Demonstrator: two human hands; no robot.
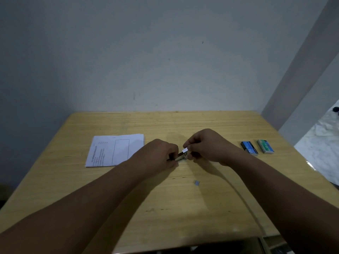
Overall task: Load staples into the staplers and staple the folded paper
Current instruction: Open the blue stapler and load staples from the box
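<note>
A small metal stapler (181,157) lies opened on the wooden table (165,208) at its middle. My left hand (159,155) grips its rear end. My right hand (209,146) pinches a short bright strip of staples (185,149) just above the stapler's open front. A small loose piece of staples (196,183) lies on the table nearer to me. The folded paper (115,152), white with printed text and a drawn rectangle, lies flat to the left of my hands.
Two small staple boxes rest at the right of the table: a dark blue one (249,148) and a green one (265,146). A grey wall (146,52) rises behind the table. A dark edge (192,248) crosses the bottom.
</note>
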